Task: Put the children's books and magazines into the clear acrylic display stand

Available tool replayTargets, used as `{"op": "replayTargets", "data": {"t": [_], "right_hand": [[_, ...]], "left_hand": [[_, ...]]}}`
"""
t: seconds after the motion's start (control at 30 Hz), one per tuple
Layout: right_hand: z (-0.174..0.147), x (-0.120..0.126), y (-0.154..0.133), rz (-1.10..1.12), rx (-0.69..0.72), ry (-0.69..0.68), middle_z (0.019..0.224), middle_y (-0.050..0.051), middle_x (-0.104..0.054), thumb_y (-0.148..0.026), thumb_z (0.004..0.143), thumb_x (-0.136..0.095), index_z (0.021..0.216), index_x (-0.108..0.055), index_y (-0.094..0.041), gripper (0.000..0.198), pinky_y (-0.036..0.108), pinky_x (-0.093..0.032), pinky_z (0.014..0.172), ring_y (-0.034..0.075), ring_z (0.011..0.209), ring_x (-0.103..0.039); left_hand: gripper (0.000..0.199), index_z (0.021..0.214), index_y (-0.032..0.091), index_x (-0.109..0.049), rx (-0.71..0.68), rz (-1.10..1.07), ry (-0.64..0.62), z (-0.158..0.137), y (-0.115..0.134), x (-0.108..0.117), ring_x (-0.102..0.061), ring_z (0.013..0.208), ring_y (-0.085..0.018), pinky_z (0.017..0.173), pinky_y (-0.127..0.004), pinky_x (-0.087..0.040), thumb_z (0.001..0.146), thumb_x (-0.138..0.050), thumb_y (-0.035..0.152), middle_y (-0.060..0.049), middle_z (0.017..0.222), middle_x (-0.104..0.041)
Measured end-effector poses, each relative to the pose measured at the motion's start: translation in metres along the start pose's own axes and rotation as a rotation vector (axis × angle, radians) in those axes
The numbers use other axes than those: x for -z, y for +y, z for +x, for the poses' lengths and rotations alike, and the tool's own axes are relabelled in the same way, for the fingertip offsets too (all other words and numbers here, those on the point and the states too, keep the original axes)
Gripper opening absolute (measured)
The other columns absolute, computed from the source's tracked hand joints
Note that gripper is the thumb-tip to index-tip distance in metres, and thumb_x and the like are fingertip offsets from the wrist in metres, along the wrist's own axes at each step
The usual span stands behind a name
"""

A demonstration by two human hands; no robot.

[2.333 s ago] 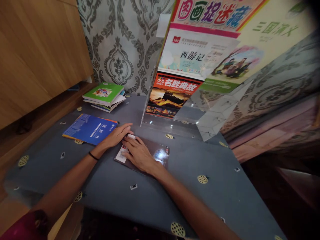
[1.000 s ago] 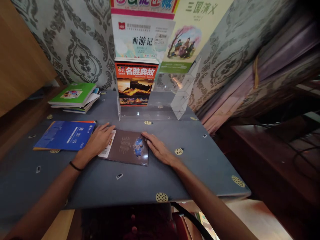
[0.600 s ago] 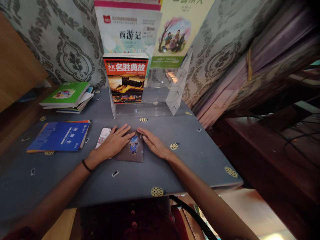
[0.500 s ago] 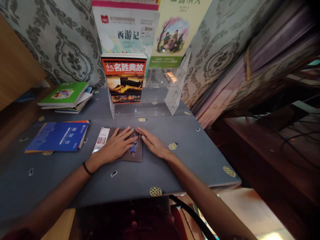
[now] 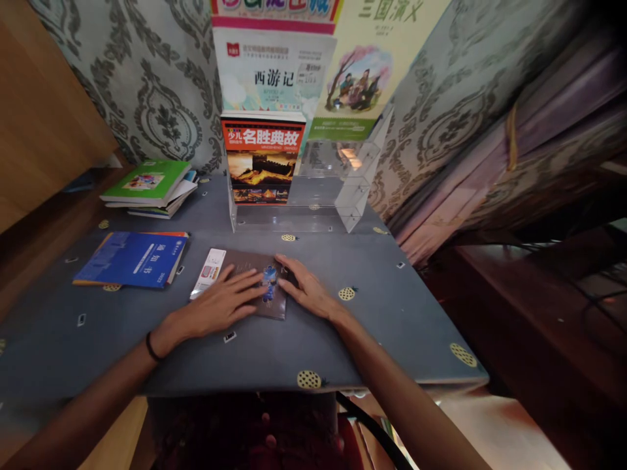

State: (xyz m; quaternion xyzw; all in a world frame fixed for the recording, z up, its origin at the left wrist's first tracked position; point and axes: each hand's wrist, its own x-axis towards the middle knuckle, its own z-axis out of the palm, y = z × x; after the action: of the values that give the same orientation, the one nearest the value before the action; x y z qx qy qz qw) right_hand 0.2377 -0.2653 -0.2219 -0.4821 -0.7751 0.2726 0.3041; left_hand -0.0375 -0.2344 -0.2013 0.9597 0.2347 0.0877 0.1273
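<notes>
A dark brown book (image 5: 249,261) with a blue figure on its cover and a white label at its left end lies flat on the table (image 5: 406,326). Across its lower middle rests my left hand (image 5: 223,303), palm down, fingers stretched out. My right hand (image 5: 308,287) touches the book's right edge, its thumb and fingers extended and apart. Part of the cover is hidden beneath my left hand. Farther left lies a blue booklet (image 5: 132,258) on an orange-edged one.
A clear acrylic stand (image 5: 355,199) at the back holds several books, among them an orange-and-black book (image 5: 262,163) and a yellow-green book (image 5: 362,85). A green book (image 5: 147,183) tops a pile at the back left. A purple curtain (image 5: 470,176) hangs at the right.
My left hand has slid down the brown book, uncovering more of its upper cover. My right hand stays at its right edge. The whole view has shifted a little.
</notes>
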Motion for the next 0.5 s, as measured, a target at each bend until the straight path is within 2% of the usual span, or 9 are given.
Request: {"op": "replayTargets", "data": {"t": [0.13,0.23,0.37,0.5], "right_hand": [[0.000,0.000,-0.005,-0.075,-0.006,-0.081,0.164,0.014,-0.035,-0.057,0.090,-0.067,0.161,-0.027,-0.027,0.087,0.059,-0.019,0.126,0.029,0.154,-0.029],[-0.002,0.002,-0.012,-0.130,0.002,-0.163,0.167,0.017,-0.027,-0.065,0.077,-0.077,0.161,-0.027,-0.025,0.106,0.061,-0.014,0.126,0.032,0.157,-0.018],[-0.003,0.005,-0.018,-0.193,0.008,-0.248,0.170,0.016,-0.018,-0.066,0.072,-0.080,0.161,-0.028,-0.027,0.110,0.061,-0.010,0.126,0.033,0.158,-0.008],[0.003,0.014,-0.015,-0.232,0.016,-0.284,0.170,0.015,-0.018,-0.051,0.078,-0.081,0.161,-0.028,-0.028,0.101,0.060,-0.013,0.126,0.031,0.158,-0.010]], "left_hand": [[0.050,0.148,0.023,-0.051,0.301,0.059,0.141,-0.007,-0.048,0.008,-0.036,0.151,-0.028,0.122,-0.058,-0.027,0.106,-0.033,0.045,-0.013,0.159,-0.045],[0.051,0.145,0.020,-0.053,0.357,0.071,0.212,-0.008,-0.068,0.009,-0.043,0.145,-0.028,0.119,-0.052,-0.035,0.104,-0.035,0.045,-0.014,0.152,-0.053],[0.048,0.141,0.019,-0.056,0.337,0.118,0.254,-0.007,-0.065,0.008,-0.052,0.133,-0.029,0.114,-0.049,-0.040,0.104,-0.036,0.042,-0.014,0.142,-0.059],[0.044,0.136,0.018,-0.059,0.390,0.201,0.286,-0.010,-0.053,0.009,-0.056,0.118,-0.030,0.105,-0.047,-0.044,0.104,-0.037,0.038,-0.014,0.128,-0.064]]}}
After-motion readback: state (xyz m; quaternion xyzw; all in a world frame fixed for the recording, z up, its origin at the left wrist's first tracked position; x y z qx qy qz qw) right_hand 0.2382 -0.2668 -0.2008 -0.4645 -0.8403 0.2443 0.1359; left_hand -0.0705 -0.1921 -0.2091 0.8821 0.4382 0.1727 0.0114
